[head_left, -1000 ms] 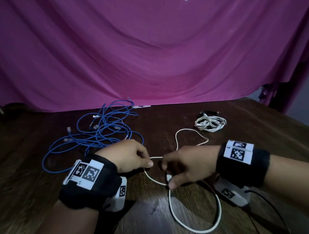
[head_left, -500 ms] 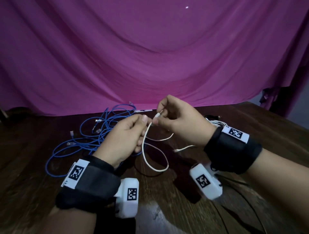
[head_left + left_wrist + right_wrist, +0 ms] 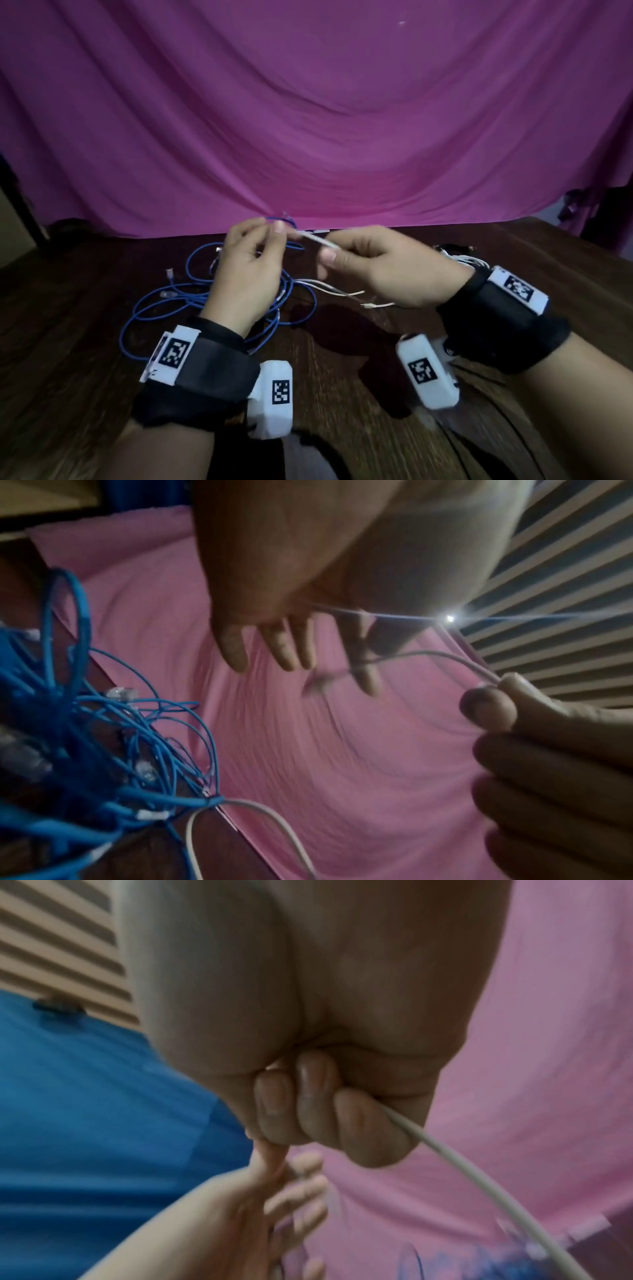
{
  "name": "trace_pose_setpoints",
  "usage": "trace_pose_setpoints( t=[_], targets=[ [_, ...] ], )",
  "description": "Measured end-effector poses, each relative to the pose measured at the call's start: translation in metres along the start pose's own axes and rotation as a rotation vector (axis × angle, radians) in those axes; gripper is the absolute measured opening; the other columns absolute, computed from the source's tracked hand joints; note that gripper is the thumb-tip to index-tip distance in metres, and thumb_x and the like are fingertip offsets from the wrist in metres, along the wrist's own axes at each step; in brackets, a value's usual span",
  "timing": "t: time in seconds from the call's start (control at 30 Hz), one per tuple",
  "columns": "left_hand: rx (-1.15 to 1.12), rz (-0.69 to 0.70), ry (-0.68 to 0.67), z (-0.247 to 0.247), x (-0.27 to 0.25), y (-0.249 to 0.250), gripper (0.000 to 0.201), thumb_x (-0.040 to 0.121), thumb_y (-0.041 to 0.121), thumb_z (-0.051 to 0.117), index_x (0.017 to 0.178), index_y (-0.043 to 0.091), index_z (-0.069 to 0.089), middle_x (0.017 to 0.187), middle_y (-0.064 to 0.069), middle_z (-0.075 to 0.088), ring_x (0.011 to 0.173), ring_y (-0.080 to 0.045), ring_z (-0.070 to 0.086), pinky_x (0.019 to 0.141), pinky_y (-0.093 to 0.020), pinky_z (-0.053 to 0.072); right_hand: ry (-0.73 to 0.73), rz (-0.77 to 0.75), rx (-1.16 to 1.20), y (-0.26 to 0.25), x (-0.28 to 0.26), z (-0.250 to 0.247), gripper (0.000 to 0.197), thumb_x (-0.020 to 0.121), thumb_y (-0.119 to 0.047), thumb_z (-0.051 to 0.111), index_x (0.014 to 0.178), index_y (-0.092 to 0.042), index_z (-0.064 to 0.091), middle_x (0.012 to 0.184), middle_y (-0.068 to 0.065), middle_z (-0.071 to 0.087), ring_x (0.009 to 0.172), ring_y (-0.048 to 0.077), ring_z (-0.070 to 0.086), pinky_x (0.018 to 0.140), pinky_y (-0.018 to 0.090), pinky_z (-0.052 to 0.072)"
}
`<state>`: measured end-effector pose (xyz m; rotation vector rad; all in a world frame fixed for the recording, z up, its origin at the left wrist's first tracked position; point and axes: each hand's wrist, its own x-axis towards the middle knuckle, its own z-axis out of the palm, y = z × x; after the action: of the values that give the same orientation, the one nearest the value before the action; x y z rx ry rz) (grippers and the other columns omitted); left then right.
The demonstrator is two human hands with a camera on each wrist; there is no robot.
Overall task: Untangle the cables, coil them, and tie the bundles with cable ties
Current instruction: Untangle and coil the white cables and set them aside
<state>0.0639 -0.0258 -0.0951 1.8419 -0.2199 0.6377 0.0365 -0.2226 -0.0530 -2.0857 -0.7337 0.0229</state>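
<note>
White cable (image 3: 317, 241) lifted above table (image 3: 85, 308), stretched between my hands, slack hanging below. My right hand (image 3: 383, 270) fist-curled around it, my left hand (image 3: 250, 260) pinching its end. Blue cable tangle (image 3: 191, 291) beneath left hand. White bundle (image 3: 462, 260) behind right wrist.

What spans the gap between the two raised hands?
A taut stretch of white cable, pinched by the left hand and right hand; clearest in the head view.

No readable text, brand or number anywhere you look; only black-and-white square code markers (image 3: 174, 353) on your wrist bands (image 3: 205, 377).
</note>
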Motion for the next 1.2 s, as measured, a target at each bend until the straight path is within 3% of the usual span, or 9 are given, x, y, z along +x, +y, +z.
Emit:
trace_pose_setpoints(
  t=[0.13,0.2,0.37,0.47,0.57,0.67,0.9,1.07,1.2],
  targets=[
    [-0.212,-0.016,-0.201,0.003,-0.007,0.005,0.042,0.105,0.039,0.048,0.076,0.019,0.071,0.097,0.001,0.073,0.073,-0.004,0.061,0.069,-0.010,0.047,0.262,-0.010,-0.034,0.000,0.015,-0.024,0.032,0.108,-0.029,0.051,0.089,-0.009,0.068,0.061,-0.004,0.044,0.056,0.015,0.036,0.054,0.030,0.030],
    [-0.449,-0.153,-0.275,0.006,-0.011,0.012,0.042,0.103,0.040,0.047,0.073,0.022,0.070,0.079,-0.001,0.071,0.074,-0.014,0.068,0.077,-0.025,0.057,0.396,0.020,0.015,0.006,0.022,-0.027,0.033,0.108,-0.030,0.051,0.086,-0.012,0.068,0.055,-0.008,0.037,0.049,0.010,0.030,0.047,0.027,0.025],
    [-0.789,-0.310,-0.410,0.002,-0.012,0.023,0.034,0.097,0.044,0.053,0.088,0.014,0.067,0.061,0.000,0.051,0.059,-0.013,0.059,0.068,-0.037,0.061,0.380,0.072,-0.089,0.021,0.030,-0.008,0.036,0.107,-0.036,0.050,0.086,-0.011,0.065,0.059,-0.007,0.043,0.053,0.008,0.038,0.051,0.026,0.031],
    [-0.818,-0.337,-0.423,-0.002,-0.011,0.024,0.028,0.095,0.039,0.056,0.091,0.014,0.067,0.070,-0.001,0.061,0.066,-0.013,0.065,0.067,-0.035,0.060,0.344,0.104,-0.045,0.027,0.032,-0.001,0.037,0.107,-0.039,0.049,0.091,-0.012,0.068,0.070,-0.003,0.055,0.066,0.010,0.047,0.064,0.035,0.041],
    [-0.959,-0.368,-0.363,-0.003,-0.006,0.020,0.023,0.104,0.029,0.048,0.091,0.014,0.058,0.112,-0.015,0.074,0.096,-0.027,0.075,0.076,-0.037,0.061,0.187,0.118,-0.121,0.031,0.028,0.017,0.034,0.108,-0.041,0.044,0.109,-0.019,0.070,0.096,-0.010,0.072,0.082,0.000,0.060,0.087,0.030,0.048],
    [-1.126,-0.383,-0.167,-0.009,0.004,0.014,0.030,0.109,0.025,0.039,0.086,0.012,0.053,0.120,-0.021,0.071,0.109,-0.028,0.072,0.084,-0.036,0.061,-0.027,0.129,-0.310,0.030,0.024,0.046,0.031,0.108,-0.038,0.044,0.103,-0.014,0.062,0.103,0.005,0.071,0.094,0.021,0.061,0.090,0.037,0.048],
    [-0.543,-0.163,0.242,-0.005,0.013,-0.007,0.025,0.110,0.021,0.039,0.090,0.013,0.051,0.110,-0.015,0.072,0.101,-0.020,0.075,0.089,-0.030,0.060,-0.126,-0.115,-0.428,0.001,0.014,0.052,0.027,0.102,-0.032,0.058,0.081,-0.015,0.059,0.069,-0.001,0.058,0.067,0.020,0.049,0.066,0.034,0.038],
    [-0.145,-0.024,0.075,-0.008,0.009,-0.012,0.025,0.107,0.022,0.046,0.091,0.008,0.058,0.099,-0.005,0.075,0.090,-0.010,0.076,0.081,-0.029,0.060,0.060,-0.218,-0.149,-0.002,0.012,0.029,0.027,0.103,-0.020,0.059,0.080,-0.006,0.061,0.064,0.008,0.055,0.059,0.011,0.045,0.057,0.038,0.040],
    [-0.402,-0.229,-0.272,-0.003,-0.006,0.006,0.028,0.105,0.024,0.050,0.097,0.004,0.067,0.088,-0.003,0.078,0.061,-0.008,0.068,0.060,-0.020,0.055,0.446,-0.180,0.183,0.010,0.020,0.019,0.022,0.097,-0.023,0.070,0.079,-0.009,0.068,0.067,0.001,0.057,0.063,0.010,0.048,0.058,0.036,0.041]
  ],
)
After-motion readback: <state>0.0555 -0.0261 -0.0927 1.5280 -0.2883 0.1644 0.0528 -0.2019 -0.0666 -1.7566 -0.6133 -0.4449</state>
